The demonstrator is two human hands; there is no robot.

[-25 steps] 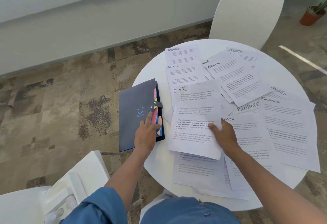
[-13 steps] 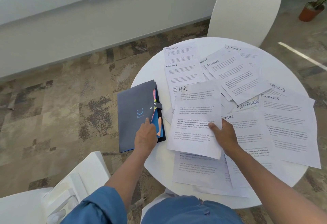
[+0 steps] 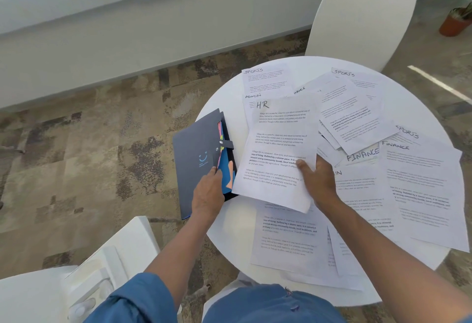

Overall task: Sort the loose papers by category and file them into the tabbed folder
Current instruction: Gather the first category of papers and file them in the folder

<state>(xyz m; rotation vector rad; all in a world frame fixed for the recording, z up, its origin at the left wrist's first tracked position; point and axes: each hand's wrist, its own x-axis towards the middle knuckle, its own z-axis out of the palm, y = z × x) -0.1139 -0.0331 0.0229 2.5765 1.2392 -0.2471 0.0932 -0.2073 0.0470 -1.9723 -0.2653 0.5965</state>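
A dark grey tabbed folder [image 3: 196,159] with a blue smiley lies at the left edge of the round white table [image 3: 224,230], coloured tabs showing along its right side. My left hand [image 3: 208,192] pinches the lower right edge of its front cover and holds it slightly raised. My right hand [image 3: 316,179] grips a sheet headed HR [image 3: 278,149] by its right edge, lifted off the table beside the folder. Loose sheets headed SPORTS [image 3: 265,77], ADMIN [image 3: 249,103] and FINANCE [image 3: 424,187] lie scattered over the table.
A white chair [image 3: 360,21] stands behind the table, and another white seat [image 3: 76,276] is at my lower left. A potted plant [image 3: 457,21] sits on the floor at the far right. Patterned carpet [image 3: 89,156] lies left of the table.
My right hand has lifted the HR sheet and carried it up and towards the folder. My left hand has shifted from the folder's clasp area to its cover edge, raising it.
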